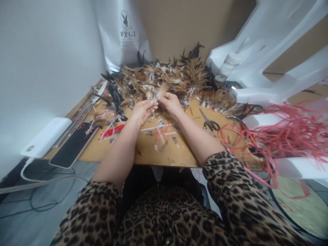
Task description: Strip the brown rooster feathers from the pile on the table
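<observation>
My left hand [144,111] and my right hand [169,103] meet over the near edge of a big heap of brown feathers [151,77]. Between the fingertips of both hands is a small tuft of pale tan feathers [161,90], its fluffy white base pinched by my right thumb and forefinger. My left fingers close on the lower part of the same tuft. Exactly where each fingertip grips is blurred. Scissors [210,121] with black handles lie on the wooden table [176,157] to the right of my right forearm.
Left on the table are a phone [74,143], a white power bank [46,136] with a cable, and black feathers [115,97]. Tangled red strips [289,136] cover white foam at right. A clear bottle [229,66] and a printed white bag [125,37] stand behind.
</observation>
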Available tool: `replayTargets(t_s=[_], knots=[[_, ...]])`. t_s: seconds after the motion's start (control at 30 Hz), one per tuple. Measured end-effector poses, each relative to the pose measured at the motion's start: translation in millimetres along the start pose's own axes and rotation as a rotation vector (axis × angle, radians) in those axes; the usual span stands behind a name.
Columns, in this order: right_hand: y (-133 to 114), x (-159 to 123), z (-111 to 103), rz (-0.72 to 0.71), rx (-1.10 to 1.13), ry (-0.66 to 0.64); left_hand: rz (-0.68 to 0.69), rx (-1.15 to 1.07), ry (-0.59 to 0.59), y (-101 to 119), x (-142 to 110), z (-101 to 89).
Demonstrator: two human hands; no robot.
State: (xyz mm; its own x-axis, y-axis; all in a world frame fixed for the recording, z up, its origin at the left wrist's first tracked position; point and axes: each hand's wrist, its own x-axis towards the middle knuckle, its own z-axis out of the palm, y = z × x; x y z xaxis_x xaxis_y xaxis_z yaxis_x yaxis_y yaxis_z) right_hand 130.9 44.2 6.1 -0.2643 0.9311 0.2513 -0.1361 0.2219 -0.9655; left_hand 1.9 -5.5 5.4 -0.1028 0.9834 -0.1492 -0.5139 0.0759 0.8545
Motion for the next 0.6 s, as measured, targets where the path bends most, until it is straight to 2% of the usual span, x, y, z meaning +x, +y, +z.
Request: replayTargets(t_s=[0.23,0.6], knots=[[1.5,-0.7,1.1,-0.013,-0.071,-0.006,-0.012,0.065,-0.014,0.1,-2.9,1.4],[4.3,-3.5,4.0,0.027,-0.055,-0.011,0.025,0.208,-0.023,-1.1,-5.2,1.7]])
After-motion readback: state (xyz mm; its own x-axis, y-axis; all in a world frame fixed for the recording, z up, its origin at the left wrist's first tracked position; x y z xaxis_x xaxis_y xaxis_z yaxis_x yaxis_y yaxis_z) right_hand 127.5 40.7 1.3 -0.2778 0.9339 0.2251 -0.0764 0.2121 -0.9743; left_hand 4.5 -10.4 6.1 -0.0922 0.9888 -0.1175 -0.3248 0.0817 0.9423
